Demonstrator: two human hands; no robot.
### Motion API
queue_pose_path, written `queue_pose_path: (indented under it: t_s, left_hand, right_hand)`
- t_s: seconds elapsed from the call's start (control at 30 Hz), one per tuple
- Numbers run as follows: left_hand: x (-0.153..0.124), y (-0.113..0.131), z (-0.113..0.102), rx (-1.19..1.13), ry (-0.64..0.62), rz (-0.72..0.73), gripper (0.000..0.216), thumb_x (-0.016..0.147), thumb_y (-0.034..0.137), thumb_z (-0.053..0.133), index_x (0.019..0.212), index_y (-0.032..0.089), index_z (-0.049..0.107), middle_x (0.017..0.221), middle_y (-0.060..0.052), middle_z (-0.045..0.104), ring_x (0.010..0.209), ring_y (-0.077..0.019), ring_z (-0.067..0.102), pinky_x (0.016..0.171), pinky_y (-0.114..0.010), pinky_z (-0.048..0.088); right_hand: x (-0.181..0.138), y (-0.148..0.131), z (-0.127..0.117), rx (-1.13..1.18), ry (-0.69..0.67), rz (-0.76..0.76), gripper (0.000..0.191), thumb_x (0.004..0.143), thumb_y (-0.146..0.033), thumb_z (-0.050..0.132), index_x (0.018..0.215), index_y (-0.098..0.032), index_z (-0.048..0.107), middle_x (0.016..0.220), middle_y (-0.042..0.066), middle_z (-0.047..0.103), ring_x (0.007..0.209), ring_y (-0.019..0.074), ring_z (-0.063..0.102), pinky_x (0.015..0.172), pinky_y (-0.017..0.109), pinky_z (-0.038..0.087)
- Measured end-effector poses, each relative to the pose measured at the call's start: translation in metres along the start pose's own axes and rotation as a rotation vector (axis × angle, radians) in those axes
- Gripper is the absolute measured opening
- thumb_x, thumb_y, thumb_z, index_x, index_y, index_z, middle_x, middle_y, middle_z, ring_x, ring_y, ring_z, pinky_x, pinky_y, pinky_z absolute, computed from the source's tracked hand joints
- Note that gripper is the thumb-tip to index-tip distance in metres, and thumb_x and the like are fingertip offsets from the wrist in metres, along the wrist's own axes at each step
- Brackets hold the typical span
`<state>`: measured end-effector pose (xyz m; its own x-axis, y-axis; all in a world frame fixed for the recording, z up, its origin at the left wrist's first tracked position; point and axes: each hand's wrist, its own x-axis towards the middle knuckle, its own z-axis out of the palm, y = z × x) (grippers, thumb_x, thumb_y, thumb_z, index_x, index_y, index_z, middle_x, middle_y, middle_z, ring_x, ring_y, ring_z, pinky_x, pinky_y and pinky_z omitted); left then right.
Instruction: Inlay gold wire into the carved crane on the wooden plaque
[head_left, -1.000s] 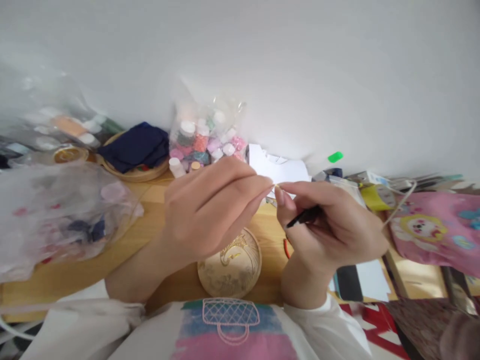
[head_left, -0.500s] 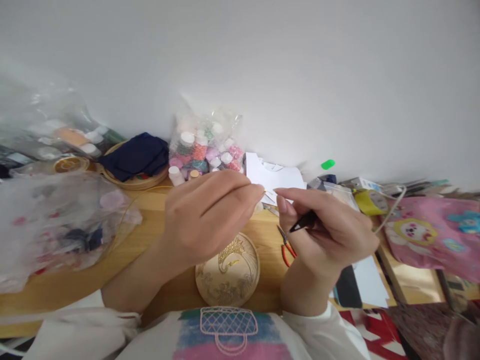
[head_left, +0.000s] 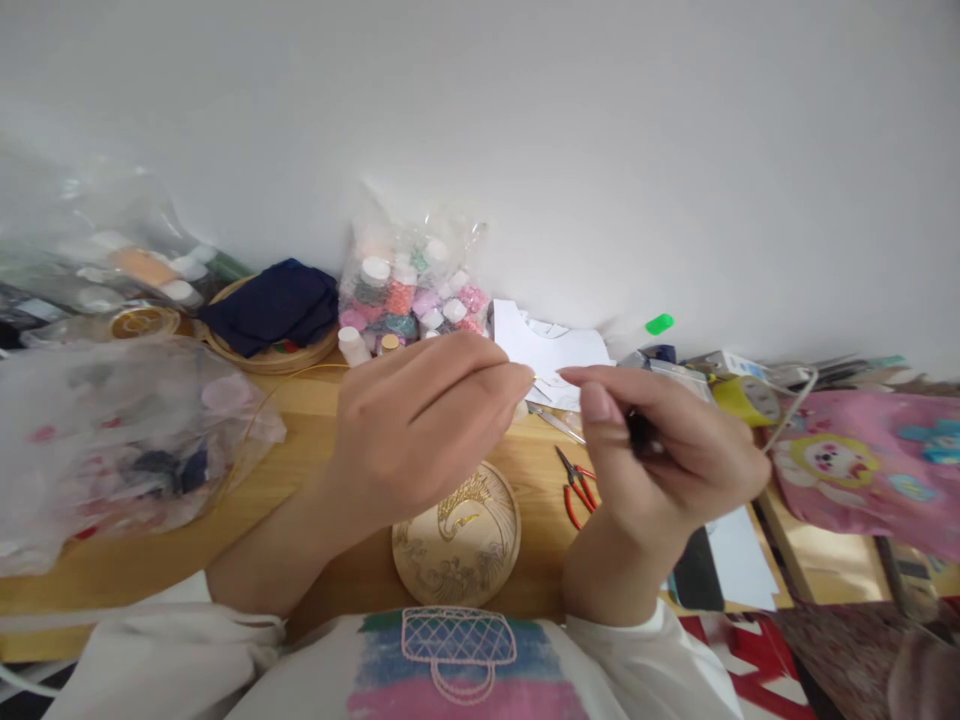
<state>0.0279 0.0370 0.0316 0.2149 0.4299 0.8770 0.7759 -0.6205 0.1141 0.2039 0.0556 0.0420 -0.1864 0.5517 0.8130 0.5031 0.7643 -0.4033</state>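
My left hand (head_left: 427, 430) pinches the end of a fine gold thread or wire (head_left: 300, 374) between thumb and fingertips. A tiny gold bit shows at the fingertips, and the strand trails left toward a gold spool (head_left: 142, 322). My right hand (head_left: 667, 450), a short gap away, has its index finger stretched toward that end, thumb apart from it. A slim black tool (head_left: 643, 430) is tucked in its curled fingers; most of it is hidden, so its kind is unclear. Below both hands lies a round beige piece (head_left: 457, 560) with a gold and grey pattern.
Orange-handled pliers (head_left: 577, 490) and metal scissors (head_left: 555, 422) lie near my right hand. White paper (head_left: 555, 345) and a bag of bead jars (head_left: 412, 290) stand behind. Navy cloth (head_left: 274, 308) rests on a hoop; a plastic bag (head_left: 127, 460) covers the left. A phone (head_left: 697, 572) lies right.
My right hand has shifted slightly right, away from my left fingertips. Its thumb and index finger have spread, and the black tool has turned deeper into the hand. My left hand barely moved.
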Motion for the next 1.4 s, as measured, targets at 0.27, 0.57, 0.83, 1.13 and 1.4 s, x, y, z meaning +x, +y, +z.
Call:
queue_pose_path:
  t_s: [0.27,0.57,0.83,1.13,1.4]
  left_hand:
    - [0.000,-0.001,0.001,-0.018,-0.009,-0.001,0.014,0.085,0.003,0.065,0.085,0.017,0.062,0.078,0.000,0.067,0.068,-0.0104,0.062,0.058,-0.024,0.048]
    - [0.000,-0.002,0.004,0.011,0.005,0.026,0.017,0.087,0.006,0.060,0.083,0.022,0.058,0.075,0.002,0.067,0.063,-0.0108,0.063,0.054,-0.024,0.048]
    - [-0.003,-0.005,0.009,0.043,-0.029,0.019,0.016,0.088,0.010,0.058,0.075,0.019,0.062,0.076,0.000,0.068,0.060,-0.0136,0.066,0.053,-0.027,0.048]
    - [-0.006,-0.007,0.013,0.052,-0.068,-0.031,0.015,0.089,0.011,0.058,0.078,0.018,0.065,0.079,-0.002,0.069,0.060,-0.0143,0.065,0.057,-0.029,0.050]
    - [-0.007,0.001,0.014,0.114,-0.055,-0.100,0.018,0.092,0.013,0.056,0.076,0.019,0.062,0.078,0.000,0.067,0.064,-0.0120,0.064,0.065,-0.028,0.053]
  right_hand:
    - [0.000,-0.002,-0.001,0.037,0.024,0.043,0.018,0.084,-0.009,0.066,0.090,-0.024,0.074,0.065,-0.006,0.070,0.046,0.0062,0.052,0.042,0.021,0.042]
    - [0.000,0.000,0.001,-0.020,-0.131,-0.060,0.020,0.082,-0.007,0.069,0.093,-0.023,0.073,0.066,-0.005,0.070,0.055,0.0093,0.064,0.051,0.023,0.054]
    - [-0.001,0.002,0.006,-0.149,-0.174,-0.085,0.015,0.089,-0.015,0.062,0.092,-0.027,0.071,0.068,-0.002,0.069,0.059,0.0147,0.066,0.053,0.029,0.053]
    - [-0.002,0.004,0.005,-0.231,-0.237,-0.061,0.016,0.093,-0.019,0.055,0.091,-0.022,0.071,0.067,0.001,0.066,0.064,0.0150,0.066,0.055,0.028,0.050]
    - [-0.006,-0.005,0.016,-0.278,-0.100,-0.062,0.012,0.092,-0.018,0.060,0.088,-0.022,0.071,0.064,0.000,0.065,0.059,0.0143,0.063,0.056,0.028,0.051]
